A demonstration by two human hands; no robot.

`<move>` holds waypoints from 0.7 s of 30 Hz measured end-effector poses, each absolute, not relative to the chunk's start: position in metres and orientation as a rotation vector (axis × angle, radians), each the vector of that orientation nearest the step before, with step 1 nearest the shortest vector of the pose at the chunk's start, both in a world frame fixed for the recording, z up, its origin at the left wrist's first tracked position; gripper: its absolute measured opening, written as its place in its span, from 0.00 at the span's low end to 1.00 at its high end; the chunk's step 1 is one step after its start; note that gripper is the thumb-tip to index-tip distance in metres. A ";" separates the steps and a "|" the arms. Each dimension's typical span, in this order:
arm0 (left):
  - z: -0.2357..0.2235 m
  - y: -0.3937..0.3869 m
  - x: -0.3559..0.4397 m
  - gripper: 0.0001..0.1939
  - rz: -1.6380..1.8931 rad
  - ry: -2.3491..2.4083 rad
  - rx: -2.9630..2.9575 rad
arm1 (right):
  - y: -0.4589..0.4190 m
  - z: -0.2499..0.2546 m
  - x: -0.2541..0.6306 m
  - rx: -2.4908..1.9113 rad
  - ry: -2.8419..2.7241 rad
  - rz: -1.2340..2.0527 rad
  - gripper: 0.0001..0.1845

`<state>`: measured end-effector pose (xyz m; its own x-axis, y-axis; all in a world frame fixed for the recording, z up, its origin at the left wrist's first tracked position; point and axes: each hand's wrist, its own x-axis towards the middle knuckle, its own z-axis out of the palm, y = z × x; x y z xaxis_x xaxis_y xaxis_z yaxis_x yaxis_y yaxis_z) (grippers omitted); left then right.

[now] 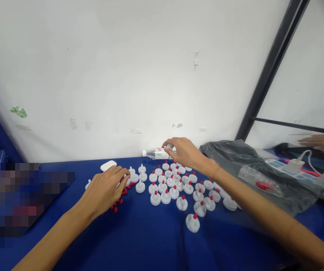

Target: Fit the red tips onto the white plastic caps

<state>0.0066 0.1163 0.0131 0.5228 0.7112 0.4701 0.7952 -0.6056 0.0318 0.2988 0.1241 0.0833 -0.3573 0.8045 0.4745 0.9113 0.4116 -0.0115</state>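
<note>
My right hand (181, 150) is raised over the back of the table, fingers closed round a white nozzle cap (169, 146) with a red tip. Below it stand several white nozzle caps (166, 197) fitted with red tips, mostly upright. To the left, the fingers of my left hand (108, 186) curl in a pinch among plain white nozzle caps (140, 186); a bit of white shows between thumb and fingers, seemingly one such cap, mostly hidden. Loose small red tips (116, 209) lie in a pile beside and partly under that hand.
A clear plastic bottle (152, 154) lies against the wall behind my right hand. A white rounded case (108, 165) is at the back left. On the right are grey plastic sheeting (229, 158), a clear bag with red pieces (263, 184), a power strip (280, 165) and another person's hand (321, 142).
</note>
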 end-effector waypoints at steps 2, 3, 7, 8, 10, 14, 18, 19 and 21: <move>0.012 0.118 0.008 0.13 -0.632 -1.276 -2.572 | 0.132 0.084 0.309 -1.574 -2.248 -0.356 0.14; 0.012 0.118 0.008 0.14 -0.621 -1.270 -2.572 | 0.135 0.084 0.313 -1.634 -2.237 -0.361 0.15; 0.013 0.118 0.009 0.15 -0.597 -1.260 -2.580 | 0.139 0.084 0.325 -1.913 -2.181 -0.372 0.15; 0.013 0.117 0.009 0.16 -0.598 -1.264 -2.580 | 0.139 0.084 0.327 -1.993 -2.166 -0.369 0.13; 0.014 0.116 0.008 0.16 -0.605 -1.278 -2.577 | 0.139 0.085 0.332 -2.151 -2.137 -0.358 0.13; 0.014 0.114 0.008 0.15 -0.616 -1.290 -2.585 | 0.143 0.086 0.340 -2.396 -2.090 -0.338 0.16; 0.014 0.114 0.011 0.15 -0.617 -1.297 -2.592 | 0.147 0.085 0.347 -2.534 -2.051 -0.323 0.18; 0.015 0.114 0.011 0.15 -0.617 -1.295 -2.593 | 0.148 0.084 0.349 -2.555 -2.041 -0.318 0.19; 0.015 0.113 0.012 0.15 -0.618 -1.290 -2.598 | 0.149 0.083 0.353 -2.589 -2.020 -0.294 0.20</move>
